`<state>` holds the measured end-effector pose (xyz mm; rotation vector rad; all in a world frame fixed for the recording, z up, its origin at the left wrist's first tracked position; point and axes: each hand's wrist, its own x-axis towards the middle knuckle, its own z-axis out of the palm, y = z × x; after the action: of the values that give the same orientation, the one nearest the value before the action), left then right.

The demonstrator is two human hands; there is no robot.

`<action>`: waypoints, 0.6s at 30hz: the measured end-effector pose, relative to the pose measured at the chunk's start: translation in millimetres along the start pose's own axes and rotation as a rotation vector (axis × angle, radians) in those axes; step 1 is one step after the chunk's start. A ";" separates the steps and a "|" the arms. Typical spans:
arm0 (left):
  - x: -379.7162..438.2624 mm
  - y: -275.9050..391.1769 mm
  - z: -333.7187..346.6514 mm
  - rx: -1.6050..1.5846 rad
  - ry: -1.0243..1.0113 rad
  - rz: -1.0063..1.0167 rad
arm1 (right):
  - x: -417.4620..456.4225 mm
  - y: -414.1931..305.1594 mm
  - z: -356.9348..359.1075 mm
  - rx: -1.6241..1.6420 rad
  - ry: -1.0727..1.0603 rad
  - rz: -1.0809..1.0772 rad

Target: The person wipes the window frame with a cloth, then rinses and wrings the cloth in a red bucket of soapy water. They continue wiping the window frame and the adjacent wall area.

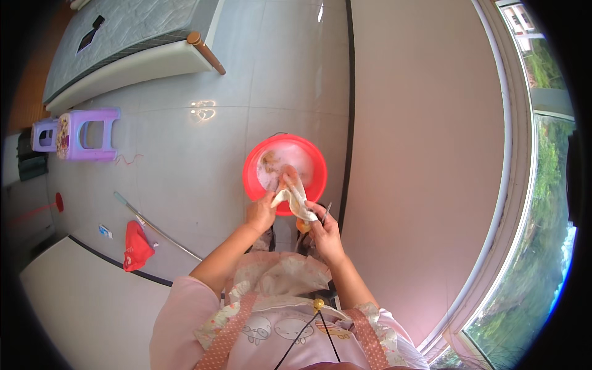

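A red plastic basin [251,162] sits on the tiled floor before me, holding sudsy water with brownish matter at its upper left. Over its near rim, my left hand [262,213] pinches one edge of a wet whitish cloth or skin-like piece [292,196], whose far end hangs towards the suds. My right hand [326,235] grips the piece's other end, and a small metal tool [327,211], perhaps a blade or scissors, sticks up from the same hand. A small orange-yellow thing [303,225] shows beside the right fingers; what it is, I cannot tell.
Purple plastic stools [99,134] stand at the left, near a bed with a mattress [125,32]. A metal pole [162,231], a red bag [137,245] and a small packet [105,231] lie on the floor. A wall [425,152] rises close on the right, beside a window.
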<state>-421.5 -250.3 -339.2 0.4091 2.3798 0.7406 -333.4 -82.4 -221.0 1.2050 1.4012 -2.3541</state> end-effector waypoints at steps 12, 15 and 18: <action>-24.1 66.3 13.9 -0.313 0.271 0.246 | 54.2 63.8 -26.2 0.159 0.073 0.286; -27.8 68.9 21.7 -0.304 0.208 0.200 | 53.2 45.5 -30.6 0.137 -0.127 0.276; -30.7 67.1 31.8 -0.445 0.131 0.114 | 55.3 52.3 -15.6 0.035 -0.009 0.202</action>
<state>-370.6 -197.6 -306.2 0.3147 2.2325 1.3485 -335.9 -84.6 -298.6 1.2776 1.1786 -2.2514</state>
